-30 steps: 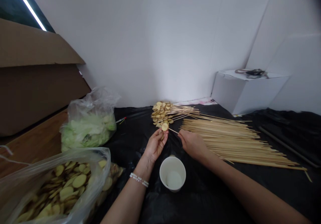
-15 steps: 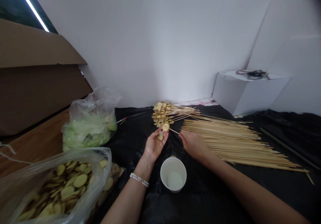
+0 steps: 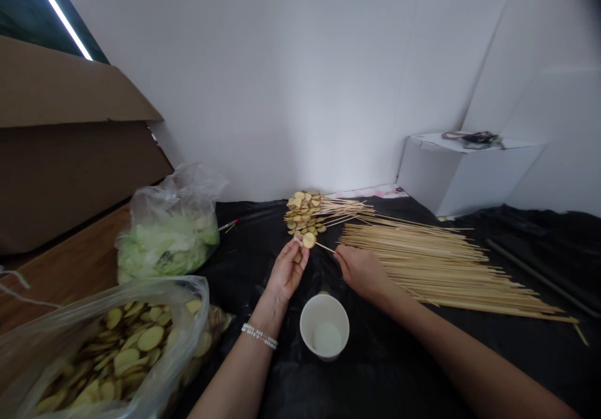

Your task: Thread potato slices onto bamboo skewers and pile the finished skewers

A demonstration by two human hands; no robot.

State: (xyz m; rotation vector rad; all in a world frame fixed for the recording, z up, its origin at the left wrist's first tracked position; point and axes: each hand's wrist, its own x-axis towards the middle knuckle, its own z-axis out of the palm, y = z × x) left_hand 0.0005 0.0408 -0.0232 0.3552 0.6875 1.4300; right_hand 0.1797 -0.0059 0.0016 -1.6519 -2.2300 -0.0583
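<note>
My right hand (image 3: 360, 270) is closed around the right end of a thin wooden skewer (image 3: 325, 247). A round pale potato slice (image 3: 308, 240) sits on the skewer near its left end. My left hand (image 3: 287, 270) has its fingers bent at that end, with thumb and fingertips pinching a slice beside the threaded one. Another potato slice (image 3: 297, 257) rests in the left palm, partly hidden by the fingers. Just beyond the hands lies a heap of skewered potato slices (image 3: 303, 209), their sticks pointing right. A white paper cup (image 3: 325, 326) stands nearer me, between my forearms.
Many bare skewers (image 3: 436, 265) are spread on the black sheet (image 3: 291, 375) to the right. At left stand an open plastic bag of potato slices (image 3: 136, 344) and a bag of pale green vegetables (image 3: 169, 243). A white box (image 3: 436, 171) is at the back right.
My left fingers have closed in from a more open palm toward the skewer's left end. The threaded slice has shifted very slightly down and left; the right hand has hardly moved.
</note>
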